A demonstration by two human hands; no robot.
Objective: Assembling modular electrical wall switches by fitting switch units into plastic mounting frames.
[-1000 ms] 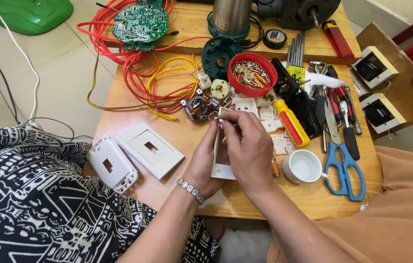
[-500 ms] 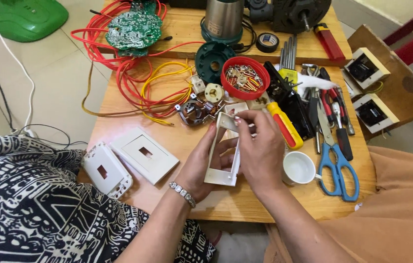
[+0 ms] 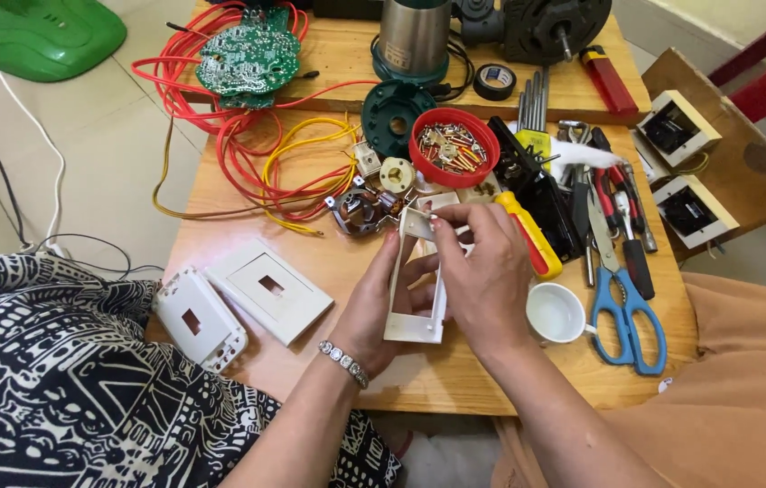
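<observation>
While both hands (image 3: 442,280) pinch a white plastic rectangular frame (image 3: 416,285), glossy, upright, above wooden table (image 3: 455,380).

Low wooden table (image 3: 247,194): wire tangle (image 3: 247,163), screw-filled red lid (image 3: 453,147), blue scissors (image 3: 627,316), white cup (image 3: 555,314), two switch plates (image 3: 267,291).

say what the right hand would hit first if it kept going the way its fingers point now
Probably the small motor part with copper windings. The right hand points up-left over the white frame it holds; the cream round piece lies close by too, and depth is unclear.

Smooth white plastic frame (image 3: 416,280), matt wooden table (image 3: 329,54), glossy red plastic bowl (image 3: 421,154) of metal screws (image 3: 452,146).
</observation>
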